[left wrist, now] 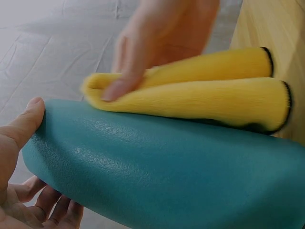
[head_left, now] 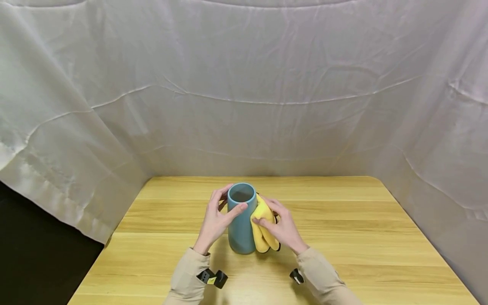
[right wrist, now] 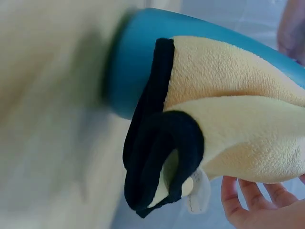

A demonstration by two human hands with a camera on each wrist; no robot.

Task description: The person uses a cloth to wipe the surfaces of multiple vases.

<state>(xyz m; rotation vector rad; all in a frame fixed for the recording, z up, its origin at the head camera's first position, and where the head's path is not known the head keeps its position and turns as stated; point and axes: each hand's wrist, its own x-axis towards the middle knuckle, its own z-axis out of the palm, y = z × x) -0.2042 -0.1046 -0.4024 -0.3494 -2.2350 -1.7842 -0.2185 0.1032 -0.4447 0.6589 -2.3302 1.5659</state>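
Note:
A blue-green vase [head_left: 242, 231] with a round open mouth stands upright on the wooden table. My left hand [head_left: 215, 217] grips it near the rim, thumb across the front and fingers round the far left side. On the vase's right side lies a folded yellow cloth [head_left: 263, 218] with black edging, touching the wall. My right hand [head_left: 280, 224] holds that cloth, thumb in front and fingers behind it. In the right wrist view the cloth [right wrist: 238, 129] hangs in folds beside the vase [right wrist: 138, 62], a small white tag near its dark hem.
The wooden table [head_left: 343, 237] extends to both sides and behind the vase. Pale grey fabric [head_left: 259, 127] hangs along the back and sides. A dark area [head_left: 34, 250] shows at the lower left, beyond the table edge. Each sleeve carries a small black wrist device.

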